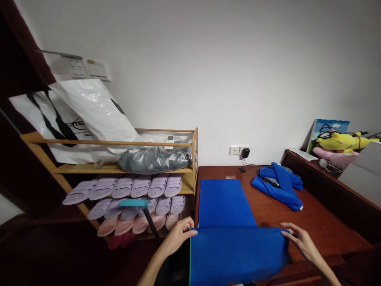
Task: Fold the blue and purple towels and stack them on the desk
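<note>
A blue cloth [238, 254] hangs stretched between my two hands at the table's front edge. My left hand [181, 235] pinches its upper left corner between thumb and fingers. At the upper right corner, my right hand [297, 237] pinches the cloth the same way. Just behind it, another blue cloth [223, 200] lies flat on the reddish-brown table [327, 226]; whether the two pieces join is hidden. Farther right on the table is a crumpled, twisted blue cloth [281, 184].
Left of the table stands a wooden shoe rack [119, 143] with several lilac slippers [141, 186] and pink ones below. White bags [95, 111] sit on top. A black plug [245, 153] is in the wall socket. A raised ledge at right holds a yellow plush toy [342, 141].
</note>
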The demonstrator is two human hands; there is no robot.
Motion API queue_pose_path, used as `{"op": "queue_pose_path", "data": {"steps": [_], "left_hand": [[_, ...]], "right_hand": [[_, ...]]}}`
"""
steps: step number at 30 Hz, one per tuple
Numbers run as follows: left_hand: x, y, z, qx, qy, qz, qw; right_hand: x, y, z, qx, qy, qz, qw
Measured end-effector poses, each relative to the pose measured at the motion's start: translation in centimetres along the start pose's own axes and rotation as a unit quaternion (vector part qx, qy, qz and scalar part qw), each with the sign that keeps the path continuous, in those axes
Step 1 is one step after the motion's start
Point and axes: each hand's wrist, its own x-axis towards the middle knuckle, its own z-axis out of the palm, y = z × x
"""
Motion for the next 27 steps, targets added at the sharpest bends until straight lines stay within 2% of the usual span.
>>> {"op": "queue_pose_path", "data": {"steps": [3, 6, 12, 17, 19, 22, 27], "left_hand": [[-1.0, 3.1, -1.7, -0.001, 0.022, 0.014, 1.000], [-1.5, 5.7, -3.1, -0.004, 0.050, 0.026, 0.998], [-1.0, 9.3, -4.8, -0.014, 0.129, 0.083, 0.988], [-0.3, 11.4, -5.8, -0.006, 0.214, 0.130, 0.968], [-0.2, 11.9, -6.3, 0.009, 0.232, 0.134, 0.963], [0.2, 12.4, -6.9, 0.003, 0.246, 0.121, 0.962], [0.6, 13.0, -6.7, -0.096, 0.222, 0.029, 0.970]], "right_hand": [[-1.6, -2.8, -2.2, -0.001, -0.002, 0.000, 1.000], [-2.4, -5.4, -4.1, -0.007, 0.048, -0.003, 0.999], [-1.2, -9.6, -6.2, -0.048, 0.146, -0.058, 0.986], [0.4, -13.0, -6.5, -0.104, 0.204, -0.135, 0.964], [0.8, -14.0, -6.3, -0.121, 0.227, -0.141, 0.956], [1.3, -15.1, -5.9, -0.081, 0.240, -0.090, 0.963], [1.8, -16.7, -4.4, 0.055, 0.199, -0.015, 0.978]]}}
